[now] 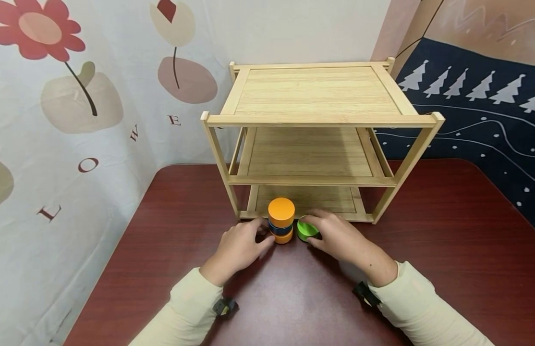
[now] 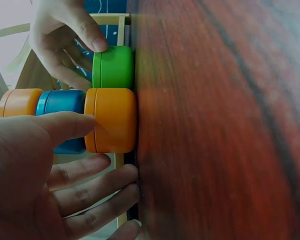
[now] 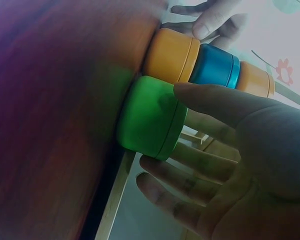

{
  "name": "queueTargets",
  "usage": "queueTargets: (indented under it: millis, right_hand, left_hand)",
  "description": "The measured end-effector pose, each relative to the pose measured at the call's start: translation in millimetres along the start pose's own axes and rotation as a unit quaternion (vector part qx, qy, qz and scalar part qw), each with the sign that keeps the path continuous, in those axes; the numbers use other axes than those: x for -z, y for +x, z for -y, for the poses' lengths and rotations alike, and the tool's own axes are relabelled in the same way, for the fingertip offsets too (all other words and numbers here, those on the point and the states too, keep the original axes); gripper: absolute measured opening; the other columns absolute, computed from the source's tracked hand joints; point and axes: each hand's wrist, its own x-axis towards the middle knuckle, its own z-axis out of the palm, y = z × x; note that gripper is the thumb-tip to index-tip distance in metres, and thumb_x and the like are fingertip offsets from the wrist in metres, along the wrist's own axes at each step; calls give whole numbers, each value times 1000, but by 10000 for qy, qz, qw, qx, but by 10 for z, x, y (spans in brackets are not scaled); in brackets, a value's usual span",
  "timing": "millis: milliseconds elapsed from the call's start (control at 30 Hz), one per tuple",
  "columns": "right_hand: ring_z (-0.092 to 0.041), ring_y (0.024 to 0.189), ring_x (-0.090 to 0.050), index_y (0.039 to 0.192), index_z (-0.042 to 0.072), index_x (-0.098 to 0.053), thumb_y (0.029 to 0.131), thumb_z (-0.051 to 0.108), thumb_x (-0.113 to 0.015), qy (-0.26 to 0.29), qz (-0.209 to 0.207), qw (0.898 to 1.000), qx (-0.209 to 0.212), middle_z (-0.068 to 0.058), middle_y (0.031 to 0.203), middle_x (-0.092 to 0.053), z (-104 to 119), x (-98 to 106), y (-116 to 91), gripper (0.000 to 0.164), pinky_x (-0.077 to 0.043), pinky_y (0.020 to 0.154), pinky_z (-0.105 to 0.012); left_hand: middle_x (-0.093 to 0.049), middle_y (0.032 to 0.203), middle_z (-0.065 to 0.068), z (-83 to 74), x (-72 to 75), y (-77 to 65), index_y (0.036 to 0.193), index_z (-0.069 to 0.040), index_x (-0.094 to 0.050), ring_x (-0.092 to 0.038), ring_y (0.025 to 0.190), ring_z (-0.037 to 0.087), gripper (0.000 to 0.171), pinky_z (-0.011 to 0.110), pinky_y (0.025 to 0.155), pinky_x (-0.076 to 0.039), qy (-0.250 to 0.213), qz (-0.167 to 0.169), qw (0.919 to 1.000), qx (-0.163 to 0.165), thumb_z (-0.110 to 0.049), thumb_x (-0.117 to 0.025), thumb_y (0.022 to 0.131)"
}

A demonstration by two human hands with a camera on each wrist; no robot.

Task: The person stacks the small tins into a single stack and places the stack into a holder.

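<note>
Two orange lidded jars and a blue one form an upright stack on the table (image 1: 289, 298): the upper orange jar (image 1: 281, 211), the blue jar (image 1: 280, 230) in the middle, the lower orange jar (image 2: 115, 120) beneath. To the stack's left is my left hand (image 1: 241, 242), its thumb at the lower orange jar's lid edge and its other fingers spread loosely alongside. A green lidded jar (image 3: 152, 117) stands right beside the stack. My right hand (image 1: 341, 238) holds it, thumb at the front of the lid edge, fingers around its far and right sides.
Just behind the jars stands a three-tier wooden shelf (image 1: 315, 120), its lowest board (image 1: 323, 199) near table level. A flower-printed cloth (image 1: 120, 96) hangs at the left and back, and a dark tree-patterned cloth (image 1: 466, 125) at the right.
</note>
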Motion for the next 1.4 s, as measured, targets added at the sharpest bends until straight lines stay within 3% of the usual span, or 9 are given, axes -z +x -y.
queueTargets:
  millis: [733,1400]
  right_hand:
    - [-20,94,-67,115,8,-70,82,9,-81,-90,29,10000,11,-8,112,-67,1,11,-9,35,-56,80,-37]
    - [-14,81,-61,109,9,-70,81,13,-83,-166,-59,9998,4,-7,102,-65,16,45,-22,31,-53,70,-33]
  left_hand:
    - [-74,100,-8,-5,3,-2,111,-23,-68,-72,93,23,28,50,75,-53,-27,-3,10000,3,-42,-71,90]
    - [-74,99,-6,-12,8,-3,110,-21,-68,-72,90,24,27,50,74,-54,-17,18,10000,1,-42,-70,91]
